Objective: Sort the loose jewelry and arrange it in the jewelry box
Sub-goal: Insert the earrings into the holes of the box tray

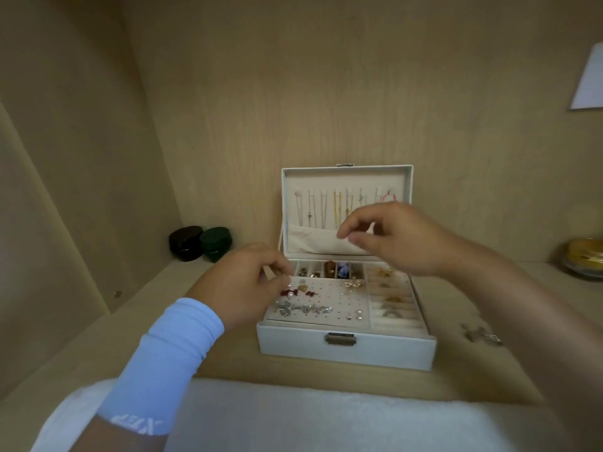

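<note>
"XTEP" on blue sleeve [163,353] (upside down)

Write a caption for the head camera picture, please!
Left hand and right hand hover over an open jewelry box.

The head camera looks forward and down from close above the jewelry box [293,345].

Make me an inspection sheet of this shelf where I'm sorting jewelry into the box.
Surface: light wooden shelf.
Job's things: white jewelry box open, lid upright; necklaces hang in the lid; earrings on the stud panel; loose jewelry on the shelf right of the box.
Clutter: black case and green case back left; gold dish far right; white fluffy cloth in front.
Hands: left hand at the panel, fingers curled, pinch unclear; right hand above the box, loosely curled, nothing seen in it.
Cables: nothing seen.
Surroundings: wooden alcove walls.
</note>
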A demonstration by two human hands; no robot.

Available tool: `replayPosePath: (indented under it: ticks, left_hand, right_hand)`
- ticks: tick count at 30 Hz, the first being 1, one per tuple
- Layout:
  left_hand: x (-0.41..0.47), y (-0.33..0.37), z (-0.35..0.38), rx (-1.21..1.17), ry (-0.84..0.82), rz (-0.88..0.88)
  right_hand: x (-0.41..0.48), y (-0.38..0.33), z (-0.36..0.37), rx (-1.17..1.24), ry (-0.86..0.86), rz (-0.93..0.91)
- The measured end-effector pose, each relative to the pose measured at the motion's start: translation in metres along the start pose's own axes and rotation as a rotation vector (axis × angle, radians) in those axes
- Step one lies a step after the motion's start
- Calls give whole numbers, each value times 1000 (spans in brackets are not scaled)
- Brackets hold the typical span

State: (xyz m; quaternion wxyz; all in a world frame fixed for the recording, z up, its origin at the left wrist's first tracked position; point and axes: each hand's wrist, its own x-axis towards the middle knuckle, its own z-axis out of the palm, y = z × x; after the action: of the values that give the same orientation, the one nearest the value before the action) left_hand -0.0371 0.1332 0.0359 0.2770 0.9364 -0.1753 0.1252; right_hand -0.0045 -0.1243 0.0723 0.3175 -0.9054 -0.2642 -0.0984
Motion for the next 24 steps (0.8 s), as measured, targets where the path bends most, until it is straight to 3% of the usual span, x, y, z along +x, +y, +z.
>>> replayPosePath:
  ticks: [4, 8, 12, 17, 24]
  left_hand:
    - [31, 62, 25, -88, -40, 109]
    - [67, 123, 79, -97, -188, 215]
    - [93, 168, 132, 30, -352, 275]
    - [115, 186, 178, 240, -500, 249]
    - [121, 189, 217, 248, -552, 194]
  right_hand:
    - [-34, 46, -58, -76, 53, 156]
    - [-76, 96, -80, -212, -117, 328]
    - [-104, 139, -78, -309, -170, 393]
    - [-118, 168, -71, -246, -195, 442]
    - [-120, 186, -65, -198, -223, 457]
